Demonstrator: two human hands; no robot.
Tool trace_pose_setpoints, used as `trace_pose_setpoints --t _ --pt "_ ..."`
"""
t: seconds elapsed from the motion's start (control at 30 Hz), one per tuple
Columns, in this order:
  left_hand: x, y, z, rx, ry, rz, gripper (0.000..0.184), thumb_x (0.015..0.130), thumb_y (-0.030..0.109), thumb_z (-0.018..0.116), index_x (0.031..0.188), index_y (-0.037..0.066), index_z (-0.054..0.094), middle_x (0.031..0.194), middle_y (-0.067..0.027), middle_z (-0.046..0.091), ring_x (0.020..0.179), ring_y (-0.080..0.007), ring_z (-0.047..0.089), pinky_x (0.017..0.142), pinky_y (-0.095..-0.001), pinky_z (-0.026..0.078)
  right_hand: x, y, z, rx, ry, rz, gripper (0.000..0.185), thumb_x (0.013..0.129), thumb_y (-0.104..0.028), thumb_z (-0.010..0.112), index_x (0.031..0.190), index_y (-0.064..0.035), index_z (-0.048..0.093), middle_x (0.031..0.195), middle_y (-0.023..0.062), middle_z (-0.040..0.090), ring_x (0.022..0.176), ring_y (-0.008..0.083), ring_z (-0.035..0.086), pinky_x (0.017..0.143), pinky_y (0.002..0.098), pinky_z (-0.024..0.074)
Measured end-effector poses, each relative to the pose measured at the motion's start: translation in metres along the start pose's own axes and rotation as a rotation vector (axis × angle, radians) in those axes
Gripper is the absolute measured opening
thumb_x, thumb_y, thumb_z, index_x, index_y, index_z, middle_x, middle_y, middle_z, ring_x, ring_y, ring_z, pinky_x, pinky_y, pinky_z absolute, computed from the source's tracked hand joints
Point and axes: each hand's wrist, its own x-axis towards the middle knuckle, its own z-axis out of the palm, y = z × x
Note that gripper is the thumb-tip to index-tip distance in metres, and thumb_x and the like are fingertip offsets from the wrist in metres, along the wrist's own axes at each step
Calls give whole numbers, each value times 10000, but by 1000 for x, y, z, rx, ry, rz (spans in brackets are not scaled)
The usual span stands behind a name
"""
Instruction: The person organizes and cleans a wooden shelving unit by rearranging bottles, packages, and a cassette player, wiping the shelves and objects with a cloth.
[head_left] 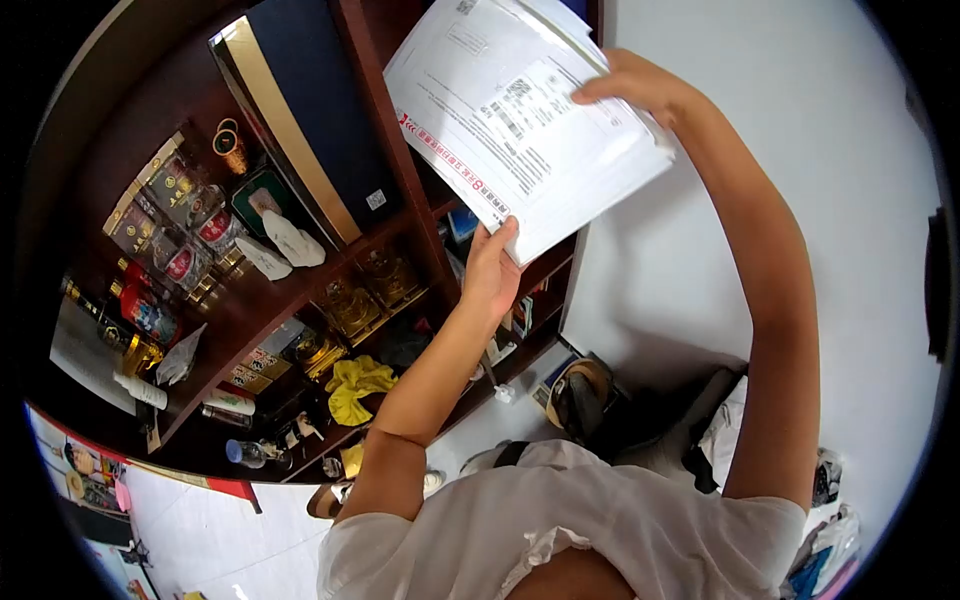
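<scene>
A stack of white papers or flat envelopes [560, 170], printed with labels, codes and a line of red text, is held up in front of the dark wooden shelves. My left hand [492, 268] grips its lower corner, with the thumb on the front face. At the upper right edge, my right hand [640, 88] has its thumb over the front and the other fingers partly hidden behind the stack. Several sheets show at the right edge, slightly fanned apart.
The dark wooden shelf unit [395, 150] holds bottles, boxes, golden ornaments [350, 305] and a yellow cloth [358, 388]. A white wall [850, 130] stands at the right. Dark bags [660, 420] and a hat [580, 392] lie low by the wall.
</scene>
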Motion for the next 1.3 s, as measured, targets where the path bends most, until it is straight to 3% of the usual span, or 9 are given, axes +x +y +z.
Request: trace_pose_setpoints --t 0.23,0.3,0.37,0.4,0.5,0.67,0.9,0.97,1.3 --pt "60 36 3 -81 196 10 522 965 281 538 1409 91 343 1400 -67 406 1252 -234 420 1090 -385 278 108 -38 15 -434 59 -67 601 629 -199 748 1137 92 613 989 231 666 833 300 670 806 355 504" --pt "76 43 -2 -142 239 59 497 963 295 538 1358 37 383 1317 -121 464 1203 -243 470 1030 -368 390 134 -43 17 -467 93 -42 550 622 -189 749 1081 95 644 975 226 669 841 297 666 793 347 502" --pt "91 37 -27 -344 -73 93 493 967 307 521 1342 17 386 1278 -171 482 1156 -289 527 964 -375 489 163 -40 19 -424 81 -33 561 607 -203 772 1065 96 649 952 217 674 852 294 655 785 349 500" --pt "80 39 -16 -392 -41 105 505 976 307 493 1348 -9 365 1258 -212 482 1137 -342 550 943 -394 526 168 -44 24 -477 104 -12 565 603 -198 778 1065 100 647 963 215 673 863 293 654 787 351 500" --pt "60 42 -17 -528 -135 62 516 981 299 483 1361 -21 347 1271 -226 471 1174 -350 528 971 -401 504 183 -50 31 -475 63 46 560 598 -180 795 1052 113 646 977 210 673 885 295 651 799 359 500" --pt "29 41 -23 -355 -109 -2 603 973 387 450 1401 -11 302 1396 -211 419 1258 -315 473 1028 -384 447 233 -31 51 -494 33 -30 467 624 -173 811 998 73 678 985 218 672 833 324 660 763 392 530" --pt "4 38 -13 -116 -167 -161 550 950 434 495 1333 42 453 1290 -175 545 1152 -301 569 981 -386 466 214 -86 96 -784 -14 -21 393 688 -189 778 995 40 691 948 226 676 824 344 665 696 481 545" --pt "3 40 -20 -113 -141 -160 522 962 425 473 1334 59 463 1255 -151 571 1111 -286 590 960 -384 472 232 -86 99 -846 -82 -20 403 811 -252 689 1122 2 652 1058 219 655 863 337 659 751 480 549" --pt "4 24 -47 -162 -127 -185 440 972 380 471 1270 58 505 1138 -123 627 995 -253 637 895 -358 504 286 -75 139 -479 -449 113 428 883 -312 579 1206 -32 602 1191 194 612 974 353 640 832 477 550"
